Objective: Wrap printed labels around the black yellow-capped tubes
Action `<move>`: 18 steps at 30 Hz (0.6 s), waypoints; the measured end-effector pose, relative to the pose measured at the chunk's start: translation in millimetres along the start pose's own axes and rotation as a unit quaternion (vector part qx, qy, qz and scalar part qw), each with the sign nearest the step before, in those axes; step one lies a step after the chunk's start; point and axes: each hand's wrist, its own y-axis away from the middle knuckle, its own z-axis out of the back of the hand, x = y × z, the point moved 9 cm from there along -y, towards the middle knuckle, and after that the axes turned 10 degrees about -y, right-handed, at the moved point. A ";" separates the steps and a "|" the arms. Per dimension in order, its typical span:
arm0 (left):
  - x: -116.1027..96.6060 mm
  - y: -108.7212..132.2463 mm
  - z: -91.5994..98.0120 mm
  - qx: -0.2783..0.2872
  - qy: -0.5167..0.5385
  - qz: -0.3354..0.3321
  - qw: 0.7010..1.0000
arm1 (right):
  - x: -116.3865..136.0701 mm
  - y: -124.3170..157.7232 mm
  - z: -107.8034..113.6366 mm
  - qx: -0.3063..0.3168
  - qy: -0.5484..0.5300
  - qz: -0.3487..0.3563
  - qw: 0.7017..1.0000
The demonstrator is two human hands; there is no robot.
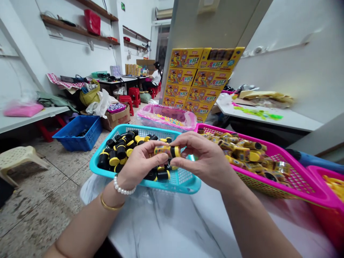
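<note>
Both hands meet over the near edge of a turquoise basket (188, 186), around one small cylinder (176, 152) with a black and yellow end and a printed yellow wrap. My left hand (141, 159) is closed around its wrapped part. The fingers of my right hand (201, 157) pinch at its black and yellow end. Beneath lie several black cylinders with yellow caps (120, 150) in the turquoise basket. To the right, a pink basket (301, 172) holds many yellow-wrapped cylinders (242, 152).
A marbled white table (172, 222) carries the baskets. Behind them stand a pink tub (185, 118) of small colourful pieces and stacked yellow boxes (201, 82). A blue crate (80, 134) and a cream stool (20, 159) are on the floor at left. A person (155, 77) sits far back.
</note>
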 end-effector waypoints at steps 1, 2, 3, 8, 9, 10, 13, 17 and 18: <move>0.7 1.3 -3.6 0.014 -0.003 0.001 1.000 | 1.5 0.5 -2.4 0.020 0.002 0.004 1.000; 1.0 2.2 -4.8 0.013 -0.003 0.001 1.000 | 2.3 1.2 -4.5 0.037 0.008 0.005 0.999; 1.2 2.8 -4.8 0.004 -0.003 0.002 1.000 | 2.8 2.0 -6.1 0.050 0.018 0.004 0.999; 1.3 2.2 -7.7 -0.006 -0.016 0.022 1.000 | 13.3 5.5 -10.1 0.041 0.147 0.044 0.987; 0.0 1.5 -7.8 -0.001 -0.017 0.019 1.000 | 17.6 6.2 -12.3 0.037 0.175 0.066 0.982; -0.4 0.8 -7.5 0.007 -0.020 0.019 1.000 | 21.9 7.0 -14.5 0.034 0.196 0.090 0.976; 6.2 -1.2 -3.8 0.033 -0.034 0.056 0.997 | 32.5 9.7 -19.6 0.027 0.231 0.162 0.959; 9.4 -3.3 -3.3 0.064 -0.025 0.055 0.996 | 36.2 13.5 -23.8 0.027 0.241 0.225 0.944; 6.5 -3.8 -3.4 0.060 -0.023 0.033 0.997 | 34.2 13.6 -23.3 0.018 0.235 0.224 0.946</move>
